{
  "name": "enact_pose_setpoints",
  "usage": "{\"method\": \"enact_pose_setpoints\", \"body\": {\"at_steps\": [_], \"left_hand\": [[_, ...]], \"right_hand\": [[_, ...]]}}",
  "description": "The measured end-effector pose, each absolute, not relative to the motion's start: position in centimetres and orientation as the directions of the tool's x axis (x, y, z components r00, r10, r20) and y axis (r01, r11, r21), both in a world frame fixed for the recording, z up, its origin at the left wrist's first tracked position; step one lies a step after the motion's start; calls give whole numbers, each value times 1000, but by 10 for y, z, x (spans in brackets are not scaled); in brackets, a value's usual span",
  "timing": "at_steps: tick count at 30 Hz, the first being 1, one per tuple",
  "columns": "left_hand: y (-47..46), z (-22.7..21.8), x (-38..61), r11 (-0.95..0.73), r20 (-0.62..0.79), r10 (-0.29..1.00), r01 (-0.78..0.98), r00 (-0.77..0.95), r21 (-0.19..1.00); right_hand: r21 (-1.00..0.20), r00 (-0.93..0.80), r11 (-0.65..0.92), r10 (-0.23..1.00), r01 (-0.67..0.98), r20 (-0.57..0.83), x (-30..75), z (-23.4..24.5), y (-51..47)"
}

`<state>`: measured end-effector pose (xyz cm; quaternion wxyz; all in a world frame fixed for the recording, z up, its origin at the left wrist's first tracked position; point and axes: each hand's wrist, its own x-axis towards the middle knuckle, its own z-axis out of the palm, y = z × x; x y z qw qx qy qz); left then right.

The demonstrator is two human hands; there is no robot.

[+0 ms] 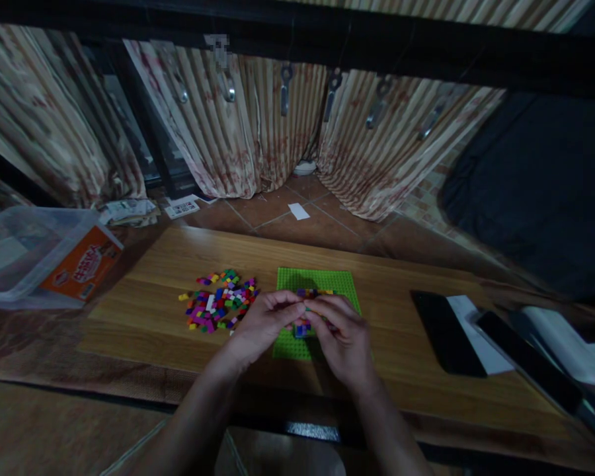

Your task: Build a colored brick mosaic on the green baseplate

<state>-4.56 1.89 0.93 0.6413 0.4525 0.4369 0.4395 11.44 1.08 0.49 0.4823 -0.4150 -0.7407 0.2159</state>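
A green studded baseplate lies on a low wooden table, with a short row of small coloured bricks stuck near its far edge. My left hand and my right hand meet over the plate's middle, fingers curled in a pinch around small coloured bricks that show between the fingertips. Which hand actually holds them is unclear. A loose pile of several small multicoloured bricks lies on the table just left of my left hand.
A black phone and white paper lie at the table's right, with another dark flat device beyond. A clear plastic box with an orange label sits on the floor to the left. Striped curtains hang behind.
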Motion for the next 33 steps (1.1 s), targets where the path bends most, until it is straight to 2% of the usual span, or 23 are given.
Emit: {"method": "enact_pose_setpoints", "body": {"at_steps": [7, 11, 14, 16, 23, 33], "left_hand": [[21, 4, -41, 159, -136, 965, -87, 225, 983], [21, 6, -40, 157, -146, 973, -45, 180, 987], [22, 6, -40, 168, -161, 981, -50, 112, 985], [23, 6, -41, 187, -182, 980, -57, 76, 981], [26, 1, -43, 159, -159, 986, 16, 40, 987], [26, 1, -45, 144, -146, 989, 61, 32, 988]], "right_hand": [[-689, -237, 547, 834, 476, 498, 121, 9, 9], [-784, -40, 391, 904, 481, 426, 133, 2, 13], [-903, 164, 214, 942, 373, 291, 145, -3, 20], [-946, 220, 125, 956, 299, 196, 151, -5, 24], [-993, 207, -21, 978, 119, 4, 152, -10, 30], [-993, 227, -98, 968, -68, -111, 151, -12, 36]]}}
